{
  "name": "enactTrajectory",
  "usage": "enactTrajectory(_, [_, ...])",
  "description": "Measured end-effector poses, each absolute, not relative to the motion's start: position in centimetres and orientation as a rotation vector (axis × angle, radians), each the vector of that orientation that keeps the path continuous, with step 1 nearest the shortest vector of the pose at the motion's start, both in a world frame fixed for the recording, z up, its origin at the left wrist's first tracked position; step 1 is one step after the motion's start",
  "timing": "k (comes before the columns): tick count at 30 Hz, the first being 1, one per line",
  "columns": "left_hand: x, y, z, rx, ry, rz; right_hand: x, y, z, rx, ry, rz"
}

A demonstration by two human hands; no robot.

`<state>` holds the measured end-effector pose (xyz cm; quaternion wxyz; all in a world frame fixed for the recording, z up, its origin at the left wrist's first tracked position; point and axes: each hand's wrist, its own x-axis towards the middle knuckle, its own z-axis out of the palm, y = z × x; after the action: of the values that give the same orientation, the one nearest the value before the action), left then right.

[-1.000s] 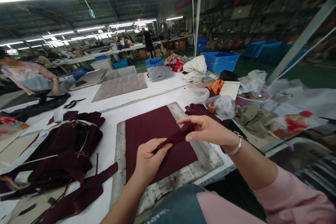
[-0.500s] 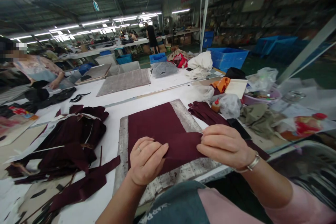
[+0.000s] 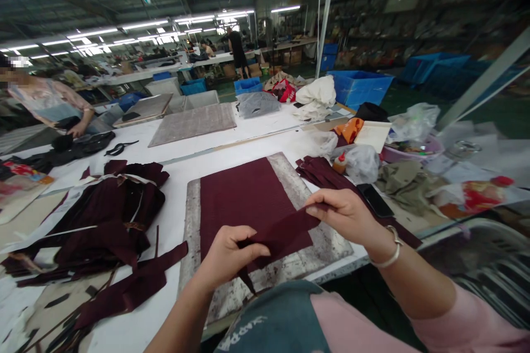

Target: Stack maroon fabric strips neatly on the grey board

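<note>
A strip of dark maroon fabric point(image 3: 285, 231) is stretched between my two hands, raised slightly over the near part of a larger maroon fabric piece point(image 3: 244, 190). My left hand point(image 3: 232, 253) pinches its left end, where a dark tail dangles below the fingers. At the right end my right hand point(image 3: 342, 212) grips it between thumb and fingers. The larger piece lies flat on a stained grey board point(image 3: 287, 176), which rests on the white table.
Left of the board is a heap of maroon fabric pieces point(image 3: 103, 215). To the right lie more maroon strips point(image 3: 318, 174), a small glue bottle point(image 3: 340, 163), a phone point(image 3: 376, 200) and plastic bags point(image 3: 362, 164). Across the table stands another person point(image 3: 53, 102).
The near part of the fabric has become a narrower strip held up between my hands. My right hand has shifted slightly left, and my left thumb now shows on the cloth.
</note>
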<state>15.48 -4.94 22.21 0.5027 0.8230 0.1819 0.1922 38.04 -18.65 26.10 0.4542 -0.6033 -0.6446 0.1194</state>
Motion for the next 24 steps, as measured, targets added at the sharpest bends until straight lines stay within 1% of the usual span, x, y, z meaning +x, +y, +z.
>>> enactTrajectory(2, [14.8,-4.4,21.7,1.806,0.388,0.222,38.4,-18.2,25.9,-1.509,-1.363,0.426])
enactTrajectory(4, [14.0,-3.9,21.0,1.68,0.371,0.095,38.8,-17.7,25.6,-1.473,-1.157,0.556])
enactTrajectory(8, [12.4,-2.7,19.3,1.546,0.433,0.04,39.8,-16.6,24.3,-1.391,-0.959,0.697])
enactTrajectory(16, [8.3,0.0,14.6,1.444,0.599,-0.039,42.7,-16.2,20.6,-1.396,-0.77,0.666])
enactTrajectory(19, [6.5,0.6,12.4,1.421,0.718,0.007,43.6,-16.8,17.8,-1.483,-0.751,0.749])
enactTrajectory(24, [3.5,0.8,7.5,1.264,0.913,0.004,43.7,-18.3,10.7,-1.671,-0.63,0.948])
